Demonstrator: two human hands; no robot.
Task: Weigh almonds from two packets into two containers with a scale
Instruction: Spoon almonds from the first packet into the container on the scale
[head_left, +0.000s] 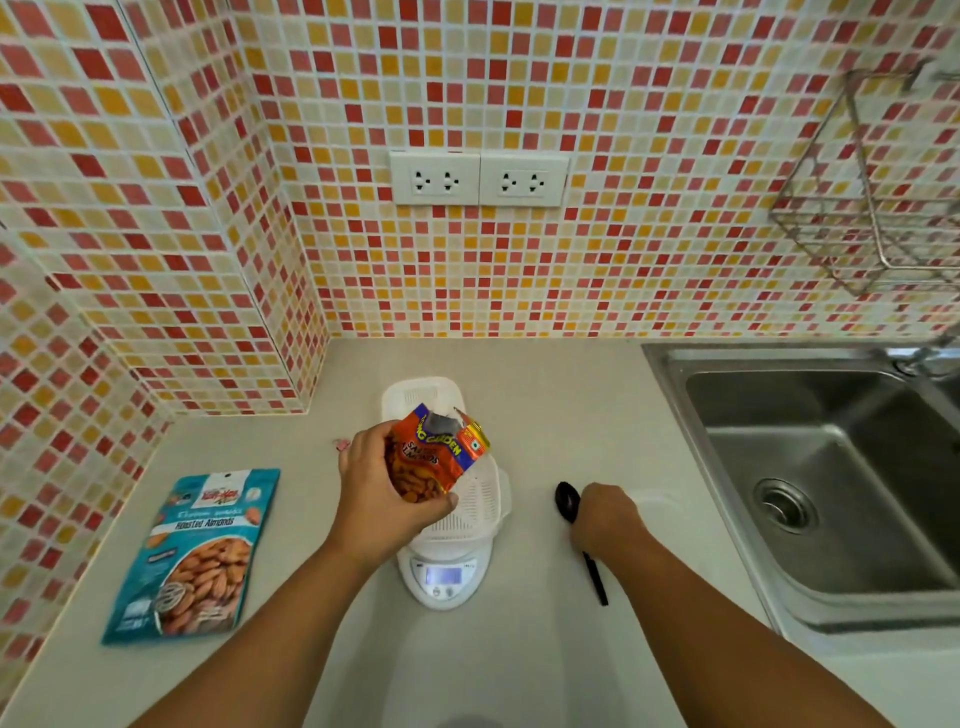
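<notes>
Left hand (382, 488) grips an orange almond packet (436, 457), fingers and thumb curled round its lower half. Packet is torn open at the top and tilted, held above a white container (480, 501) that sits on the digital scale (444, 574). Scale display is lit; reading too small to tell. A second white container (415, 397) lies just behind the first, partly hidden by the packet.

Right hand (602, 517) rests on the counter (519, 649) over a black spoon (567, 501), fingers curled down; bowl shows beyond the knuckles, handle behind the wrist. Cannot tell whether the fingers actually clasp it.

Teal roasted-almonds packet (200, 553) lies flat on the counter, well left of the scale, looking sealed. Steel sink (810, 467) at right; wire rack (878, 192) and double wall socket (478, 179) on the tiled wall.
</notes>
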